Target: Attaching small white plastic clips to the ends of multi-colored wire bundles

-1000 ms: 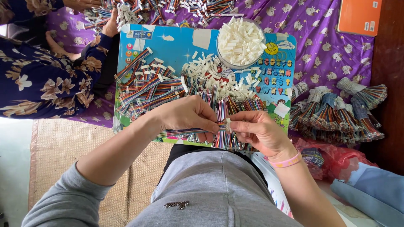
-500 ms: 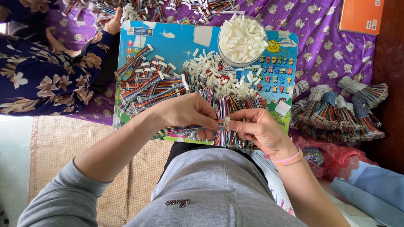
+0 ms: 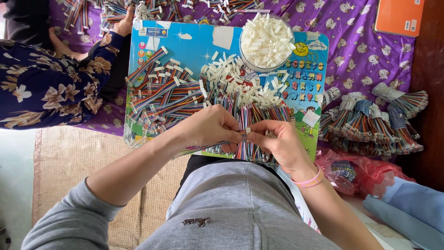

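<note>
Left hand [image 3: 210,127]: closed in a pinch, fingers clamped on a rainbow ribbon cable [image 3: 199,149] that trails off to the lower left over the board's edge.
Right hand [image 3: 277,141]: fingers also pinched tight, on a small white connector [image 3: 247,131] right where the two hands meet.
Where the work sits: cable end and connector are touching between the fingertips, held just above the near edge of the colourful picture board [image 3: 185,41].
What has changed: barely anything in the last second; both hands hold the same spot and the same pinch, the grip only looking a touch tighter, so by my reading the plug is still being seated on the cable end, not finished.
Count, bowls: one clear round bowl [image 3: 267,40] heaped with white connectors, too many to number.
Count, loose connectors: a scatter of dozens [image 3: 231,76] spilled on the board below the bowl.
Count, loose cables: one big heap [image 3: 159,92] on the board's left, another fan under the hands; uncountable.
Count, tied bundles: roughly six to eight [image 3: 370,120] stacked at the right on the purple cloth [image 3: 356,51].
Count, people: two, the second a floral sleeve [image 3: 51,88] at the left.
Also there: one pink wristband [image 3: 309,181], one orange box [image 3: 398,16], one red plastic bag [image 3: 356,171].
</note>
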